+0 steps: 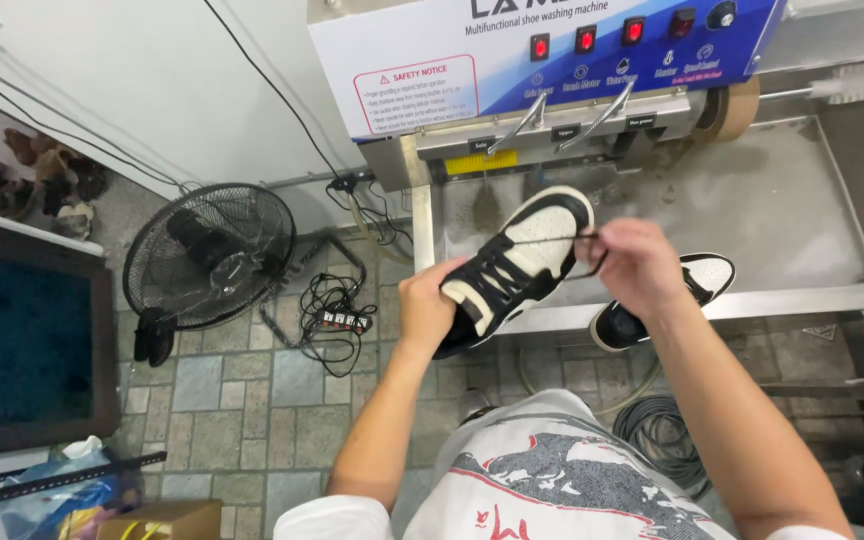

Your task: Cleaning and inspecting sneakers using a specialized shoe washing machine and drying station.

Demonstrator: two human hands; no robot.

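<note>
My left hand (425, 305) grips a black and white sneaker (522, 258) by its heel, holding it tilted with the toe pointing up and away. My right hand (634, 265) pinches a black shoelace (562, 239) stretched taut across the sneaker's tongue. A second sneaker (697, 275) of the same colours lies on the edge of the steel basin, partly hidden behind my right wrist.
A shoe washing machine (552, 60) with red switches stands behind the steel basin (782, 200). A black floor fan (210, 255) and a power strip (340, 320) sit on the tiled floor at left. A coiled hose (657, 435) lies below the basin. A dark cabinet (22, 340) is at far left.
</note>
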